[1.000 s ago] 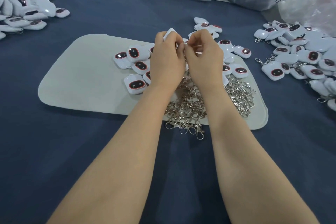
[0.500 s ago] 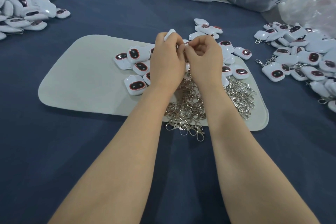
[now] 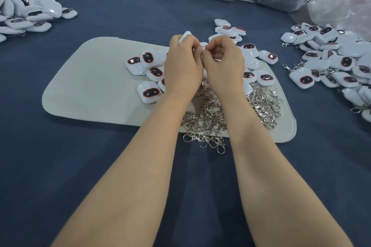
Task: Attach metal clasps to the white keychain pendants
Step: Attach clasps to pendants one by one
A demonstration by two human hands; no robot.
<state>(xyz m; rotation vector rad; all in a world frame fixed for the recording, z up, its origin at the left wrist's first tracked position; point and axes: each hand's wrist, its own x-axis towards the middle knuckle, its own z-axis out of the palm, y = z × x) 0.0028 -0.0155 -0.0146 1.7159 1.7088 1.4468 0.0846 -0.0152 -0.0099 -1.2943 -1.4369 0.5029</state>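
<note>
A white pendant [image 3: 185,36] is being gripped by the left hand [image 3: 183,66] above the grey mat [image 3: 96,86]. A metal clasp [image 3: 202,47] is being pinched just beside it by the right hand [image 3: 224,64], both hands being held together over loose clasps [image 3: 210,114].

Left hand [image 3: 183,66] grips white plastic pendant [image 3: 185,36]; right hand [image 3: 224,64] pinches small silver metal clasp [image 3: 203,47] beside it, above grey felt mat [image 3: 96,86].

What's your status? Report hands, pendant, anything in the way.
Left hand grips a white pendant; right hand pinches a metal clasp beside it. Join hidden, attachment unconfirmed. Loose clasp pile lies below the hands, not blocking.
</note>
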